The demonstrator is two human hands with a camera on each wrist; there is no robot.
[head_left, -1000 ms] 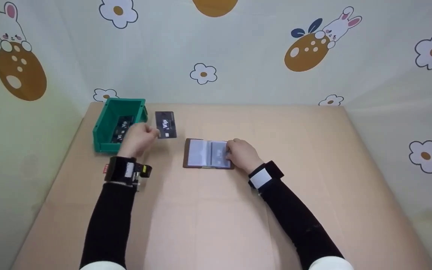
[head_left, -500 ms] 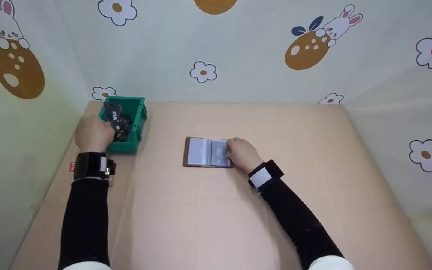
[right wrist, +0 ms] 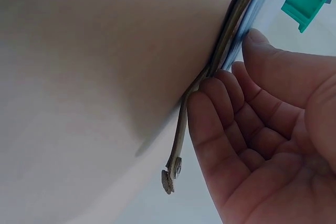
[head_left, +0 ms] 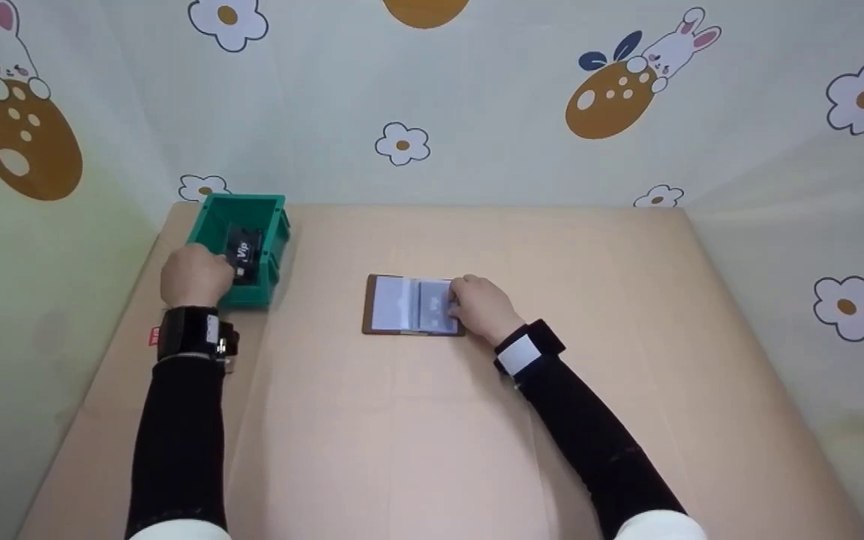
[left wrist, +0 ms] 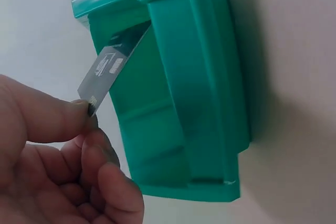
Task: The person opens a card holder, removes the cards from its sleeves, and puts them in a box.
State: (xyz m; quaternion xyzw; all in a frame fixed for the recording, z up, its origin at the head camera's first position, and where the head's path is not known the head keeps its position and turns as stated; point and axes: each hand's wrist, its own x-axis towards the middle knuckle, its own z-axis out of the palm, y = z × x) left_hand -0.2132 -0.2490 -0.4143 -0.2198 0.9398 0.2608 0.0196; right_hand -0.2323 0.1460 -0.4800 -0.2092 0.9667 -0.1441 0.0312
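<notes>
My left hand is at the left side of a green bin. Between thumb and fingers it pinches a black VIP card by one corner, and the card's far end reaches into the bin. A brown card holder lies spread flat on the table, showing clear sleeves on both sides. At its right edge my right hand pinches it, the thumb over the sleeves. In the right wrist view, a strap with a metal snap hangs out beside the curled fingers.
The tan table extends in front of the card holder and to its right. Patterned cloth walls rise behind the table and along both sides. Each wrist carries a black strapped camera band.
My left hand has carried the VIP card left from beside the bin to over it, then slightly right, the card now lower. The right hand has stayed on the card holder.
</notes>
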